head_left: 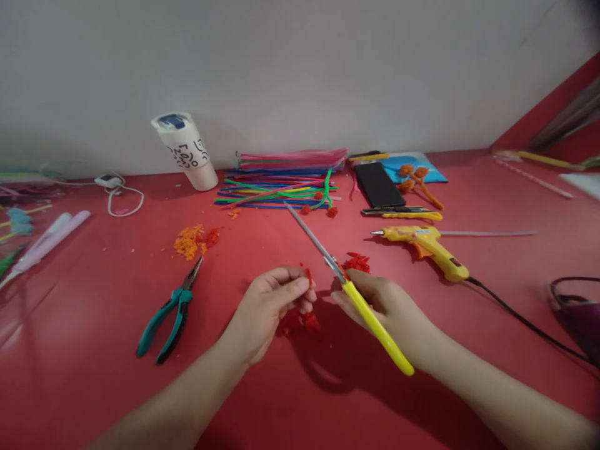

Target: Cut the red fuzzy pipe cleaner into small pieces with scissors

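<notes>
My left hand point(276, 297) is closed in a pinch on a short red fuzzy piece point(309, 277), probably cut pipe cleaner. My right hand point(389, 306) is wrapped round yellow-handled scissors point(370, 319). Their blades point up and to the left, over the table, beyond my left fingertips. The scissors' other handle is hidden by my hand. Just past my right knuckles lies a small heap of red fuzzy bits point(357, 261). More red scraps point(309, 321) lie on the table below my left fingers. The two hands are close but apart.
Teal pliers point(175, 306) lie at left near orange clippings point(188, 242). Behind are a white tumbler point(187, 153), pipe cleaners point(281, 187) and a black phone point(379, 185). A yellow glue gun point(426, 244) with a trailing cord lies right. Lilac-handled tool point(56, 240) sits far left.
</notes>
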Available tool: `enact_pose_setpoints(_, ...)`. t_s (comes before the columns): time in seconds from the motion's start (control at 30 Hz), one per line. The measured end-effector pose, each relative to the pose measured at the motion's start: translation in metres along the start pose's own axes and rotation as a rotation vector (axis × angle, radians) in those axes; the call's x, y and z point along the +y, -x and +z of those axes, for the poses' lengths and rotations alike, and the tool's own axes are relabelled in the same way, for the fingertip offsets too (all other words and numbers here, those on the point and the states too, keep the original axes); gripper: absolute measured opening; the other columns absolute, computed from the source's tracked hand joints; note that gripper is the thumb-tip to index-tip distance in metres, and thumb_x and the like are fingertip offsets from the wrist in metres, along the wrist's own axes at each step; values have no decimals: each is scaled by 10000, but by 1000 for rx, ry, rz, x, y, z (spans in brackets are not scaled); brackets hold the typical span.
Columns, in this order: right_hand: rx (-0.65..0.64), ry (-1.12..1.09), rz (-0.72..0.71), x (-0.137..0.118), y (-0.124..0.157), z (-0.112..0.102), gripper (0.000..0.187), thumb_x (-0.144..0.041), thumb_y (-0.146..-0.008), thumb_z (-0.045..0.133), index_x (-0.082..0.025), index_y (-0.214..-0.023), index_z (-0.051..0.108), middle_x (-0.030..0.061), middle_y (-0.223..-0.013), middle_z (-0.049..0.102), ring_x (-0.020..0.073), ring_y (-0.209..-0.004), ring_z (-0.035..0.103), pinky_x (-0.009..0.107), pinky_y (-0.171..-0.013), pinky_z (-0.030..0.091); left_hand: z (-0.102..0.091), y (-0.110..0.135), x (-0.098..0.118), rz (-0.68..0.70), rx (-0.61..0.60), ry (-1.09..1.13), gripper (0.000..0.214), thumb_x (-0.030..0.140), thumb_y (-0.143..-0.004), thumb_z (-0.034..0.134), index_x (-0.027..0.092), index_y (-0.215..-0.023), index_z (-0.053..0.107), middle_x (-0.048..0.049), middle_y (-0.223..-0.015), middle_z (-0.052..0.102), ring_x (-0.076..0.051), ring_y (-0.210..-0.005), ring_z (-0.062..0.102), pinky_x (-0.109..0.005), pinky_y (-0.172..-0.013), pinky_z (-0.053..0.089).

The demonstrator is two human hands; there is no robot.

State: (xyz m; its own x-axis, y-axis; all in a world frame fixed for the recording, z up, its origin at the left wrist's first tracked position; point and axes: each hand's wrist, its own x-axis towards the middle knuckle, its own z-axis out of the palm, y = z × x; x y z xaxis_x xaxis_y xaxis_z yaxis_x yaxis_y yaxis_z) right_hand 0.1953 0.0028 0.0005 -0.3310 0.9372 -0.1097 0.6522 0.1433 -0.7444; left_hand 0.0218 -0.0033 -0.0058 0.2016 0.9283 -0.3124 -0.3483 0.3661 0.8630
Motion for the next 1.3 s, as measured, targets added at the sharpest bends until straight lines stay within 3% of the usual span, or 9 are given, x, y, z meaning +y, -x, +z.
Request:
enact_pose_setpoints(0.1,-5,-310,91,-4,-1,1,222,-396,-750,459,-176,-764,489,-62,-512,436,69,-415,393,192,-391,319,4,3,-3,-86,-101,-77,80,218,-700,620,138,-692,613,-17,-590,597,-79,-504,518,-186,-517,406)
enact_pose_setpoints(0.2,-60,-427,173,-8,0,1,209,-384,-739,481,-180,-781,488,-89,-448,401,49,-339,345,170,-334,284,6,4,-4,-129,-169,-151,88,219,-705,608,137,-677,625,-18,-584,593,-77,-495,507,-188,-518,406)
enact_pose_setpoints(0.3,-98,-443,192,-10,2,1,145,-325,-730,477,-187,-690,457,-92,-417,387,44,-320,333,160,-317,268,7,5,-5,-137,-185,-196,79,208,-697,609,135,-696,641,-19,-588,595,-76,-497,506,-192,-527,408)
enact_pose_setpoints(0.47,-27,-408,115,-7,4,4,102,-231,-686,481,-193,-622,411,-90,-454,345,45,-384,327,158,-348,263,10,5,-6,-76,-69,-260,90,214,-637,658,137,-673,628,-15,-565,591,-92,-485,520,-216,-522,425)
enact_pose_setpoints(0.67,-25,-344,65,-4,3,7,128,-259,-702,474,-195,-629,390,-79,-515,317,53,-446,295,178,-405,263,13,6,-7,-31,-73,-359,30,163,-623,639,145,-619,615,7,-519,563,-89,-463,498,-205,-489,405)
enact_pose_setpoints(0.77,-16,-228,15,-3,2,2,234,-393,-736,468,-200,-635,384,-66,-530,348,67,-461,316,196,-422,274,10,4,-4,15,12,-308,32,161,-618,641,140,-613,617,10,-510,568,-82,-456,492,-197,-486,400)
enact_pose_setpoints(0.93,24,277,-42,4,1,-4,328,-515,-715,493,-215,-657,374,-49,-515,436,92,-437,362,218,-431,248,-4,-5,2,168,238,-43,75,175,-629,671,157,-685,625,20,-592,608,-62,-507,521,-176,-535,415)
enact_pose_setpoints(1.1,-5,569,-120,12,1,1,340,-526,-795,377,-194,-782,448,27,-593,576,161,-468,508,247,-443,224,-14,-9,6,267,263,71,34,156,-663,650,161,-696,641,11,-650,629,-70,-582,554,-178,-580,430)
enact_pose_setpoints(1.3,21,708,-224,19,-1,7,310,-479,-830,325,-195,-755,424,18,-530,559,177,-434,520,252,-428,170,-13,-8,7,258,251,125,36,140,-663,653,168,-650,635,29,-636,609,-62,-587,551,-179,-604,444)
